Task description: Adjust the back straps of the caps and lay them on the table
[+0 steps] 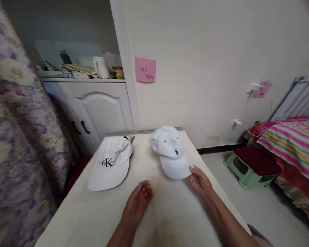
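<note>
My right hand (200,181) pinches the brim of a white baseball cap (167,144) between thumb and fingers, at the brim's right corner. A small dark polo-player logo marks this cap's front, and its brim points towards me. On the left half of the table lies another white baseball cap (115,152), with dark "CK" lettering and its brim facing me. Between the two caps and closer to me, my left hand (140,199) hovers low with its fingers curled in. Nothing shows in it, and it touches neither cap.
The caps are on a pale table (92,219) against the wall. A floral curtain (18,137) hangs at left, beside a white cabinet (103,106) with a white jug (101,67) on top. To the right stand a green stool (247,178) and a bed with striped bedding (295,137).
</note>
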Motion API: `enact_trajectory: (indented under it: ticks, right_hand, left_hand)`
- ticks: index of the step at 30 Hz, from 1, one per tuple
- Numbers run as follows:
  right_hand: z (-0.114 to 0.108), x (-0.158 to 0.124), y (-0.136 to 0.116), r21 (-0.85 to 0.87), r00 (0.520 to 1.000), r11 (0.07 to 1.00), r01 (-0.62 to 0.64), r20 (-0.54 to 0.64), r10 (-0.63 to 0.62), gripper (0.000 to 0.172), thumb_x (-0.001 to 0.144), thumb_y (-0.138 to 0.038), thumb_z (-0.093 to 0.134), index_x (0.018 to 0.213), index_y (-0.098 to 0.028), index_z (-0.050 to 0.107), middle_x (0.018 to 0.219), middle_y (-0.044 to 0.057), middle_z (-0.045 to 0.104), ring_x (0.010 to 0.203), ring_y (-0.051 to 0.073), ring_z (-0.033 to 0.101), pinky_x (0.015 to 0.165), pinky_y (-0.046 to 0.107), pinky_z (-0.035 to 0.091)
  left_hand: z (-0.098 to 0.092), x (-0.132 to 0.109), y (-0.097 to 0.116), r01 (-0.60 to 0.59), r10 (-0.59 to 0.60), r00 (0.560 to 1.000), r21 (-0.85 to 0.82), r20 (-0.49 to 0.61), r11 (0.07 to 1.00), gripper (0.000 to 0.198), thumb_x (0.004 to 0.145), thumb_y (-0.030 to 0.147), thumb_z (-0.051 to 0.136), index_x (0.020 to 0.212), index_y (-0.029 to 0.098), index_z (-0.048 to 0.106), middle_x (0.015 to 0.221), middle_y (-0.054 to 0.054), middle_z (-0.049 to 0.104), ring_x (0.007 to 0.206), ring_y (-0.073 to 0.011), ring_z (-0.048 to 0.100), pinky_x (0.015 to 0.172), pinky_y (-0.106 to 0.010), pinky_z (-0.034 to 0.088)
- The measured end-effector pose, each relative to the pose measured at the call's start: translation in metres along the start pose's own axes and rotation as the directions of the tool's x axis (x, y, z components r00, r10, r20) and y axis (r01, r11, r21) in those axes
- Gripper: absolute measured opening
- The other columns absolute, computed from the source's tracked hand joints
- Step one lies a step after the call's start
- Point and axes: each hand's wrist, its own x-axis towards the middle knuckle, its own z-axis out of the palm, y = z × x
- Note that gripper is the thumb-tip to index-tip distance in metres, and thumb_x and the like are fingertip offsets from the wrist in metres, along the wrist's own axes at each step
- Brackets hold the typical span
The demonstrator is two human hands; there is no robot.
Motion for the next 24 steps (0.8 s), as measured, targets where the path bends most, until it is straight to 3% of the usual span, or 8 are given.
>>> enact_trajectory:
  ticks: [4,8,14,18,21,24]
  right_hand:
    - [-0.015,0.072,-0.015,0.0,0.988,0.997,0.073,-0.137,-0.073,0.046,0.077,0.002,0.064,0.121,-0.013,0.063,0.1,0.007,0.079,0.087,0.016,0.075,0.078,0.021,0.061]
    - [-0.039,0.111,-0.017,-0.028,0.952,0.998,0.053,-0.299,-0.059,0.05,0.081,0.007,0.053,0.127,-0.013,0.057,0.101,0.007,0.078,0.083,0.017,0.075,0.078,0.028,0.064]
    - [-0.065,0.118,-0.016,-0.076,0.896,0.997,0.013,-0.442,-0.045,0.033,0.086,0.007,0.05,0.111,-0.011,0.063,0.092,0.008,0.075,0.081,0.017,0.073,0.072,0.028,0.064]
    - [-0.071,0.115,-0.016,-0.128,0.856,0.991,0.042,-0.507,-0.102,0.014,0.093,-0.01,0.059,0.106,-0.012,0.063,0.098,0.005,0.07,0.08,0.015,0.069,0.069,0.029,0.061]
    - [-0.073,0.112,-0.014,-0.167,0.824,0.983,0.073,-0.546,-0.154,0.023,0.095,-0.026,0.062,0.115,-0.014,0.061,0.109,0.006,0.066,0.087,0.017,0.067,0.072,0.034,0.059]
    - [-0.074,0.11,-0.012,-0.185,0.797,0.978,0.097,-0.575,-0.188,0.03,0.095,-0.03,0.061,0.121,-0.016,0.058,0.117,0.008,0.063,0.094,0.02,0.066,0.078,0.038,0.059]
  left_hand:
    - [0.0,0.002,-0.001,0.012,-0.013,0.999,-0.028,-0.053,1.0,0.024,0.097,0.01,0.048,0.089,0.009,0.071,0.078,-0.009,0.07,0.069,-0.0156,0.069,0.068,-0.028,0.059]
    - [0.001,0.002,0.0,0.016,-0.019,0.996,-0.037,-0.086,0.999,0.026,0.096,0.008,0.048,0.087,0.008,0.073,0.078,-0.01,0.07,0.068,-0.0158,0.068,0.066,-0.028,0.059]
    - [0.001,0.001,0.0,0.028,-0.031,0.997,-0.042,-0.067,0.999,0.025,0.095,0.008,0.05,0.086,0.008,0.074,0.078,-0.009,0.069,0.068,-0.0157,0.067,0.066,-0.027,0.059]
    - [0.001,0.001,0.0,0.029,-0.032,0.996,-0.032,-0.082,0.999,0.023,0.094,0.008,0.052,0.085,0.009,0.074,0.077,-0.009,0.069,0.066,-0.015,0.067,0.064,-0.026,0.058]
    - [0.001,0.001,0.0,0.032,-0.033,0.997,-0.02,-0.064,0.999,0.021,0.093,0.009,0.054,0.086,0.009,0.073,0.077,-0.008,0.069,0.066,-0.015,0.066,0.064,-0.026,0.058]
    - [0.001,0.001,0.0,0.035,-0.035,0.999,-0.013,-0.041,0.999,0.02,0.093,0.01,0.054,0.086,0.009,0.073,0.076,-0.008,0.069,0.065,-0.015,0.066,0.063,-0.027,0.058]
